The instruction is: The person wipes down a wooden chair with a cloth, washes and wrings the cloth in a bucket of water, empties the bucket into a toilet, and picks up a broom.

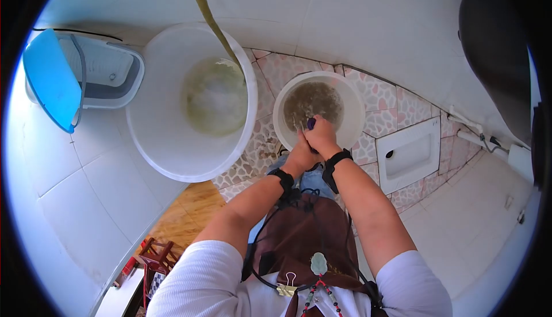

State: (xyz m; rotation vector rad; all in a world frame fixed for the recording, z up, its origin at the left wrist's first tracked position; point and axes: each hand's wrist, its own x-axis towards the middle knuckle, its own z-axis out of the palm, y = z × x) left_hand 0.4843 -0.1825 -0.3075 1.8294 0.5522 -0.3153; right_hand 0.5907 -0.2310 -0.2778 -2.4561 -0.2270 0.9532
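Both of my hands are closed together over the near rim of a small white basin that holds murky brownish water. Between them is a bunched dark purple cloth, mostly hidden by the fingers. My right hand grips its upper part, and my left hand is wrapped just below, touching the right. Water seems to run off beside the fingers into the basin. Black bands circle both wrists.
To the left stands a large white tub with cloudy water and a greenish hose hanging in. Beyond it are a grey-white folding basin and a blue basin. A squat toilet lies at right on the patterned tile floor.
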